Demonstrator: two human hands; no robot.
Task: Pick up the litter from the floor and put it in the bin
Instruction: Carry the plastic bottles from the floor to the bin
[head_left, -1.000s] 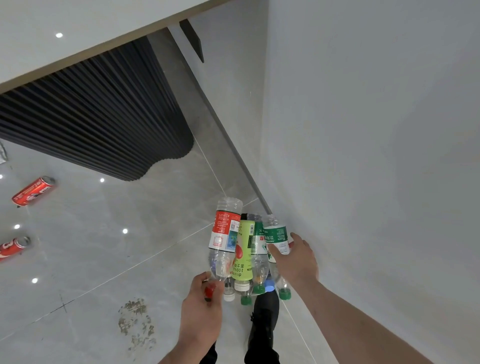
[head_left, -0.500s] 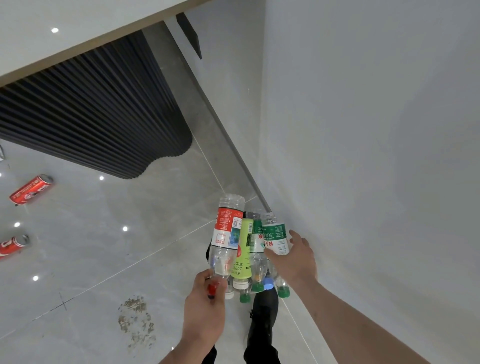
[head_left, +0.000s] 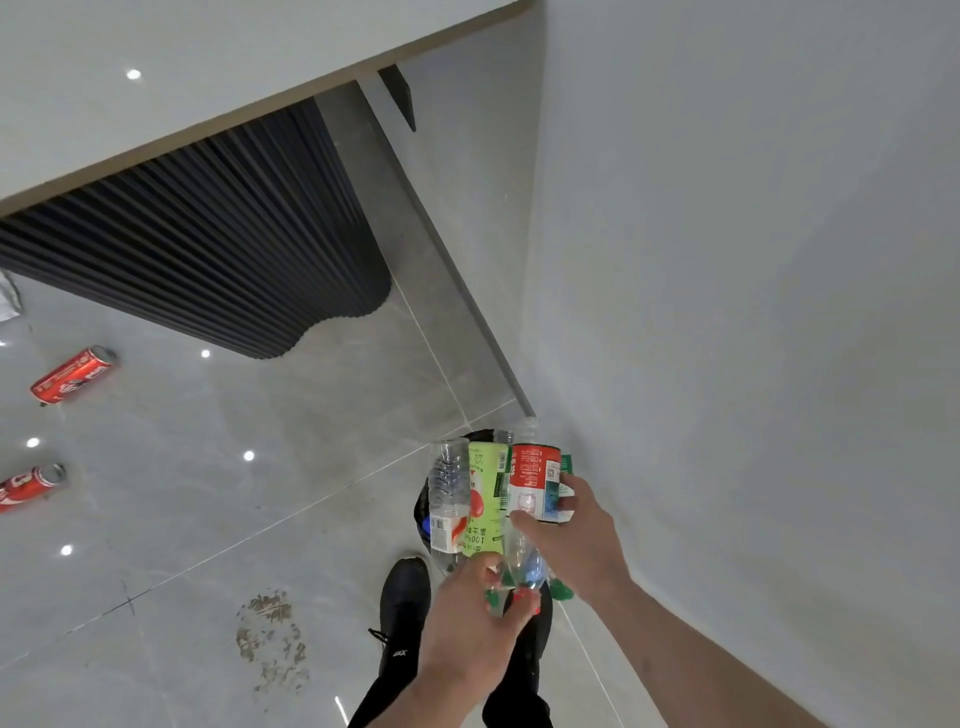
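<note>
Here, low in the middle of the frame, a bunch of plastic bottles (head_left: 493, 499) is held caps-down between both hands, directly above a dark bin (head_left: 423, 512) whose rim shows only as a black arc behind and to the left of them. The bunch includes a clear ribbed bottle (head_left: 448, 488) on the left, a lime-green labelled bottle (head_left: 485, 493) in the middle and a red-labelled bottle (head_left: 535, 480) on the right, all touching side by side. The left hand (head_left: 467, 618) comes up from the bottom edge with its fingers curled round the necks and caps, where green and red caps show between the fingers. The right hand (head_left: 576, 530) reaches in from the lower right on an outstretched bare forearm, thumb and fingers wrapped across the red-labelled bottle's side. Below the bottles, a black shoe (head_left: 402, 608) stands on the grey tiled floor (head_left: 311, 467), just beside the bin. Further out, at the left edge of the frame, two red cans lie on their sides on the floor, well apart from the bin: an upper can (head_left: 72, 374) and a lower can (head_left: 31, 486). A brownish smudge (head_left: 272, 644) marks a tile at lower centre. A dark ribbed panel (head_left: 208, 249) under a pale surface (head_left: 156, 78) fills the upper left, and a plain grey wall (head_left: 727, 260) takes the whole right side, close beside the right hand.
</note>
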